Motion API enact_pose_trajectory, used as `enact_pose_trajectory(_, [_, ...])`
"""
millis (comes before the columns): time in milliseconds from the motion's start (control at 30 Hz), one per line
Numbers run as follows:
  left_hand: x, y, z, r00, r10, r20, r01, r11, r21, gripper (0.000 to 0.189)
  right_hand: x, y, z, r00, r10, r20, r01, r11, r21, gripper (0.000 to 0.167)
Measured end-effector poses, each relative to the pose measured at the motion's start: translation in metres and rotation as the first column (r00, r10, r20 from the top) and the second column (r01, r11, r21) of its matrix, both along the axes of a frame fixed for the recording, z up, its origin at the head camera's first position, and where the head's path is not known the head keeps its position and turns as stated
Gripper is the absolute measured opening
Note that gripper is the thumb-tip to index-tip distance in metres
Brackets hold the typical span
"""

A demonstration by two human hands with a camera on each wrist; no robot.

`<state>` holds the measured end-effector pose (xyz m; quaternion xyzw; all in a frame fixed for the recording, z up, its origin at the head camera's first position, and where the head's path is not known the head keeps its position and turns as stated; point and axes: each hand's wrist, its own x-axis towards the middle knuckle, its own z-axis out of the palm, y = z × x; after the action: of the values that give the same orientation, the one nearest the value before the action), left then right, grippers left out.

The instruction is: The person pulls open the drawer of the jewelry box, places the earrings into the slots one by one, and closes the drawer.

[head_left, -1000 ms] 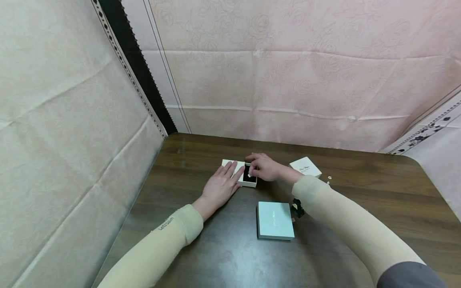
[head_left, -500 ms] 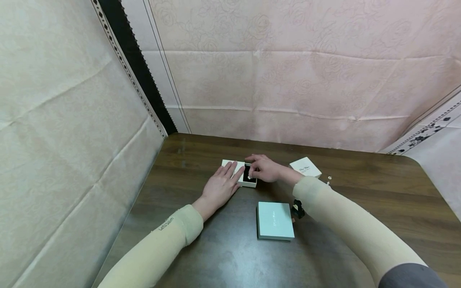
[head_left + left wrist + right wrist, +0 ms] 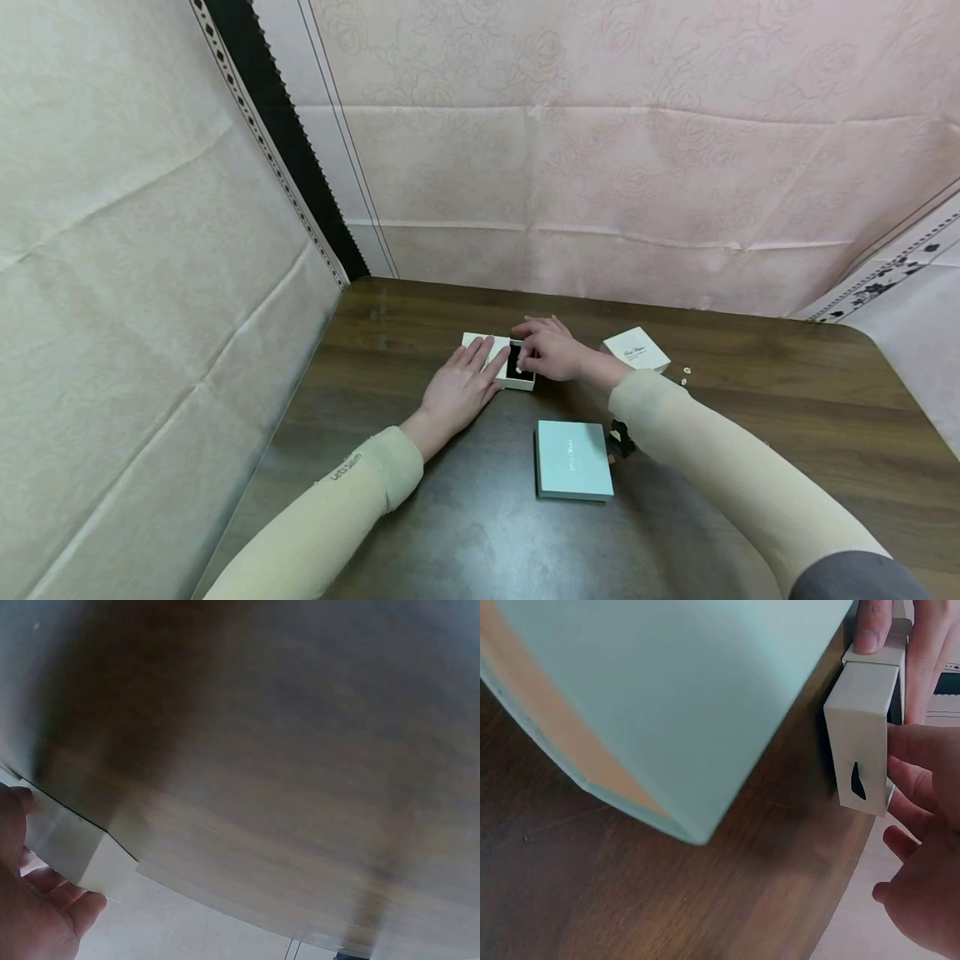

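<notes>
A slim white drawer-style box (image 3: 859,701) lies near the table's far edge, its tray partly slid out and showing a black insert (image 3: 514,363). My left hand (image 3: 459,390) holds the sleeve end, with fingers across the top and the thumb against the near side. Over the tray, my right hand (image 3: 551,350) bends its thumb and index finger down at the insert, pinching a tiny pale piece (image 3: 519,370). That piece is too small to name and mostly hidden by the fingertips. In the right wrist view the box's end wall shows a dark slot.
A mint-green square box (image 3: 574,460) stands nearer, beneath the right forearm. Beyond the right wrist sits a white printed box (image 3: 637,347), with small pale bits (image 3: 686,370) beside it. A dark object (image 3: 620,438) is tucked by the mint box. Cloth hangs behind the brown table (image 3: 420,533).
The right hand's fingers shift slightly over the insert, with the outer fingers lifting a little. The left hand and boxes keep their places.
</notes>
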<state>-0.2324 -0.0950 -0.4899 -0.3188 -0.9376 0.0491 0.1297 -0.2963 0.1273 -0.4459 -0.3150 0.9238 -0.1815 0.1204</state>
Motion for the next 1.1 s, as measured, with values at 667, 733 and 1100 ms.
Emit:
enact_pose_trajectory(667, [0.001, 0.0, 0.001, 1.0, 0.001, -0.017, -0.001, 1.0, -0.005, 0.058, 0.005, -0.003, 0.003, 0.975, 0.052, -0.218, -0.034, 0.996, 0.087, 0.021])
enact_pose_trajectory(733, [0.001, 0.0, 0.001, 1.0, 0.0, -0.019, 0.0, 1.0, -0.003, 0.058, 0.005, -0.003, 0.003, 0.974, 0.054, -0.222, -0.036, 0.996, 0.087, 0.021])
enact_pose_trajectory(1100, [0.001, 0.0, 0.001, 1.0, 0.011, 0.008, -0.011, 1.0, -0.025, 0.06, 0.006, 0.008, 0.013, 0.971, 0.029, -0.236, -0.028, 1.0, 0.007, 0.016])
